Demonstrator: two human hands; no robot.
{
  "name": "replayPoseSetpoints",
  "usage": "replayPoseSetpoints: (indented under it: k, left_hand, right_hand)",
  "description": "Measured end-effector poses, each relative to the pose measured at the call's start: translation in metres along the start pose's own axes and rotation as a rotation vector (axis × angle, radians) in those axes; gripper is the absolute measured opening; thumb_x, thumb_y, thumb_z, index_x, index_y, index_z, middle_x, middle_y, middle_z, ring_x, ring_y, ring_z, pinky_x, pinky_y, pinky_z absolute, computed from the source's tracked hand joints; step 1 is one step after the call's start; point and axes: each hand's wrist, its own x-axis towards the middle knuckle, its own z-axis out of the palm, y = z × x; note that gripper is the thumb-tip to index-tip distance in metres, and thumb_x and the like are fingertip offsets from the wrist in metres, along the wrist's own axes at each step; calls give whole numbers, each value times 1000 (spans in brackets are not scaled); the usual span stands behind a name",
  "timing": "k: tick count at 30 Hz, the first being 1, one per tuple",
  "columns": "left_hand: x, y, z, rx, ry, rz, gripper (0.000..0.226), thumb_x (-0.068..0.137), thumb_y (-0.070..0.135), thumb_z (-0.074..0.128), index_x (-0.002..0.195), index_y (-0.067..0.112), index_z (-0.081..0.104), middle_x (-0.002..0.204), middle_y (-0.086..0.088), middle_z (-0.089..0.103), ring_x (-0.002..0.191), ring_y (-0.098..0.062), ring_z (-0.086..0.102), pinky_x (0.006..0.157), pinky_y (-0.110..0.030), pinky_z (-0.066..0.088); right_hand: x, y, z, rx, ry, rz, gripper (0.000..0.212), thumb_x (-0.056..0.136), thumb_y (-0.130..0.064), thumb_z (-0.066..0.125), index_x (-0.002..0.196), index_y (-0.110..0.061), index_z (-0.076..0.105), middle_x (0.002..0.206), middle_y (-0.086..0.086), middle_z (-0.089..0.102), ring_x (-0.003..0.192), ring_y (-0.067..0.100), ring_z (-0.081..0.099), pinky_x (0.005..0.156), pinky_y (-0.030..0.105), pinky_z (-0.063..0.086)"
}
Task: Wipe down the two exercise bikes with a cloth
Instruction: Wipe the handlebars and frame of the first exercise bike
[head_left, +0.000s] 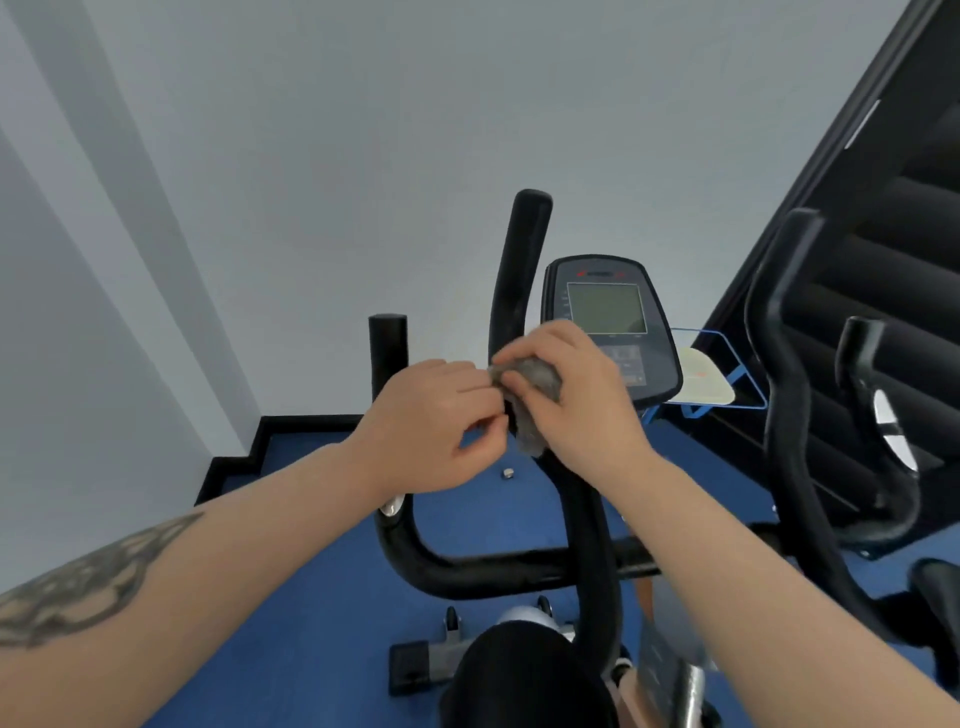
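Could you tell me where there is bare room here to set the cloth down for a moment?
Bare blue floor lies left of the handlebar, bounded by the black skirting and white wall. It is crowded on the right: the console, a blue rack and the second bike stand close together. Both hands, left and right, hold the cloth.

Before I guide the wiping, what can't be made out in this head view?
- Console buttons: too small, partly behind right hand.
- Cloth: bunched between both hands; left hand pinches its edge.
- Second bike: cut off by right edge.
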Motion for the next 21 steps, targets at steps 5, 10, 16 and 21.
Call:
replayPoseSetpoints:
  k: [5,10,16,21]
  left_hand:
    - [-4,-2,-2,-34,51,-65,25,77,9,52,52,7,50,51,-1,41,48,-20,37,44,-35,34]
    - [-5,-3,-4,-42,26,-129,26,72,13,49,47,8,47,46,0,41,45,-19,37,41,-34,35]
    - [-7,-1,-5,-50,-36,-145,24,69,16,50,46,12,44,44,1,38,45,-14,29,44,-24,28]
    - [-5,-3,-5,-42,-9,-176,25,68,16,47,44,11,43,43,1,36,43,-17,30,41,-26,29]
  right_hand:
    - [-11,11,0,11,-41,-54,21,88,-6,65,106,-18,69,109,-7,56,104,4,56,92,17,42]
    - [23,10,-8,-64,-15,-106,23,88,-8,67,108,-19,70,111,-4,54,101,-1,51,90,3,34]
    - [7,8,-1,-187,-226,-169,12,90,-13,64,99,-19,69,111,-5,45,87,1,48,71,22,44]
    - [41,9,-9,-208,-141,-221,19,89,-10,65,105,-20,71,108,-4,51,87,4,51,75,14,39]
